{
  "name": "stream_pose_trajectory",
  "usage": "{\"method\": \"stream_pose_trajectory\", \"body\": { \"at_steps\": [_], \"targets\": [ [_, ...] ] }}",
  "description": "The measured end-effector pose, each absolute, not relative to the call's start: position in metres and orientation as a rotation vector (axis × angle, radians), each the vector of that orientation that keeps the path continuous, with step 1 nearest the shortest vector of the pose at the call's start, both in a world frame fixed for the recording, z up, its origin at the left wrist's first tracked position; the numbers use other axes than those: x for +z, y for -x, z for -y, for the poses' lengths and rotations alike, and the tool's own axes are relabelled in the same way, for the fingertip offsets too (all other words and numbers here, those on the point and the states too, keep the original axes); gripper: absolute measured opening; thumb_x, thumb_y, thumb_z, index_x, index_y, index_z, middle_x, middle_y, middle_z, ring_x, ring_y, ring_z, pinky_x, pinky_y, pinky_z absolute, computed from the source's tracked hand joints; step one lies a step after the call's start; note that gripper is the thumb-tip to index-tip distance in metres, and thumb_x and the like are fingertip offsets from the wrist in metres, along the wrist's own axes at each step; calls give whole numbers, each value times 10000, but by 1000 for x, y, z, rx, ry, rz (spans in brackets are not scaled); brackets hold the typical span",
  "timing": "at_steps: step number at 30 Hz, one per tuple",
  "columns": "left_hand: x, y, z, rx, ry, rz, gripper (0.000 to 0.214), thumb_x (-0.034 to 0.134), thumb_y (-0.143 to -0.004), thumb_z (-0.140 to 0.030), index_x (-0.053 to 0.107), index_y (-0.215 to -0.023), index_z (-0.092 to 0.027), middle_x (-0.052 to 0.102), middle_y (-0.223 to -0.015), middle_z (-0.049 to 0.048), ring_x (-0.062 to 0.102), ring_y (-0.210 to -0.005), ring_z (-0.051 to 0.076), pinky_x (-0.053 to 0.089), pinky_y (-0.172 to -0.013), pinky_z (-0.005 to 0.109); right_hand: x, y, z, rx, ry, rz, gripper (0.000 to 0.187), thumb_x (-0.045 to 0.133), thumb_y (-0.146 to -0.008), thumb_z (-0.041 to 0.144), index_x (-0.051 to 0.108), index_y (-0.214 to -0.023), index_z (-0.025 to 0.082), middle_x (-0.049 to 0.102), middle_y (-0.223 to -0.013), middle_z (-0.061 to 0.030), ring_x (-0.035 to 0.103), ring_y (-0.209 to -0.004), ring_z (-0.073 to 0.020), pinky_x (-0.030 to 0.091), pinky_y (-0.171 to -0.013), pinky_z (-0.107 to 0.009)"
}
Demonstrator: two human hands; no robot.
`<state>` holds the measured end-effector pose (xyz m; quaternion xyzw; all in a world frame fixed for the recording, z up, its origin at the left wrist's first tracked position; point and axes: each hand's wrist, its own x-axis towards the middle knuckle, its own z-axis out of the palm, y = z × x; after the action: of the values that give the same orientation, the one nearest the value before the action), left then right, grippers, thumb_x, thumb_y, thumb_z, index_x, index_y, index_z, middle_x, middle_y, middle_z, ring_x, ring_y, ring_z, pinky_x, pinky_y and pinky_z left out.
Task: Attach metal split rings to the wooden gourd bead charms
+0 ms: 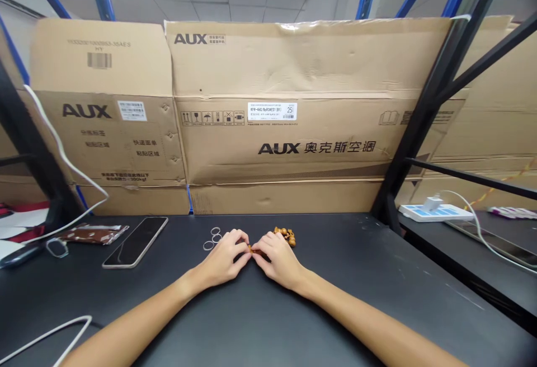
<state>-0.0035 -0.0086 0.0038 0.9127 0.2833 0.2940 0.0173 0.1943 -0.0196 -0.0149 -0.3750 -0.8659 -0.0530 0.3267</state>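
As seen from the head-worn camera, which looks forward and down, the left hand and the right hand are together at the middle of a black tabletop, their fingertips meeting and pinching a small orange-brown piece. This piece is partly hidden by the fingers; its visible length lies roughly crosswise to the forearms, running left to right and dipping slightly to the right. Just beyond the right hand lies a heap of brown wooden beads, bunched rather than laid straight, its longer axis slanting from upper left to lower right. The right hand hides any link between the heap and the pinched piece, so none can be confirmed. Just beyond the left hand lie several thin pale rings, overlapping or nearly touching. Farther left are a smartphone, lying at a slant, and a brown packet. A white cable runs down past them from behind. To the right, on a separate lower surface, a white power strip holds a white charger. Large flattened AUX cardboard boxes stand upright along the far edge of the tabletop, between black and blue rack uprights.
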Motion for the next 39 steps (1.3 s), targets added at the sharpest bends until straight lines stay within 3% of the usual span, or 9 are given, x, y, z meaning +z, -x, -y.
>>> {"method": "stream_pose_trajectory", "body": {
  "at_steps": [6, 12, 26, 32, 39],
  "targets": [
    [3, 4, 8, 924, -2841, -889, 159, 482, -898, -195, 620, -820, -195, 535, -1011, 58, 512, -907, 190, 435, -842, 347, -14, -195, 18, -133, 1132, 2169, 78, 548, -885, 203, 621, -859, 200, 667, -810, -30, 533, -808, -190, 346, -760, -335],
    [4, 4, 11, 915, -2822, -916, 147, 514, -897, -257, 614, -813, -188, 545, -1029, 59, 512, -904, 191, 432, -858, 368, -12, -194, 22, -123, 978, 2218, 97, 533, -895, 209, 628, -888, 190, 661, -824, -44, 523, -821, -195, 352, -761, -337],
    [4, 4, 10, 951, -2788, -900, 146, 490, -902, -207, 626, -848, -200, 519, -1047, 58, 513, -911, 180, 443, -862, 339, -12, -197, 18, -136, 1138, 2148, 111, 536, -900, 227, 643, -876, 217, 681, -842, -44, 531, -825, -208, 353, -767, -349],
    [2, 5, 10, 928, -2802, -925, 133, 549, -880, -282, 622, -814, -193, 533, -1060, 62, 510, -945, 200, 433, -883, 375, -11, -197, 20, -112, 1027, 2180, 123, 526, -910, 234, 643, -896, 201, 672, -827, -49, 524, -837, -203, 357, -776, -352],
    [3, 5, 9, 905, -2811, -865, 175, 486, -918, -240, 639, -847, -194, 533, -1079, 68, 504, -944, 196, 430, -878, 367, -11, -197, 21, -152, 960, 2263, 114, 530, -910, 225, 639, -932, 205, 666, -857, -47, 522, -853, -195, 355, -776, -342]
  ]
}}
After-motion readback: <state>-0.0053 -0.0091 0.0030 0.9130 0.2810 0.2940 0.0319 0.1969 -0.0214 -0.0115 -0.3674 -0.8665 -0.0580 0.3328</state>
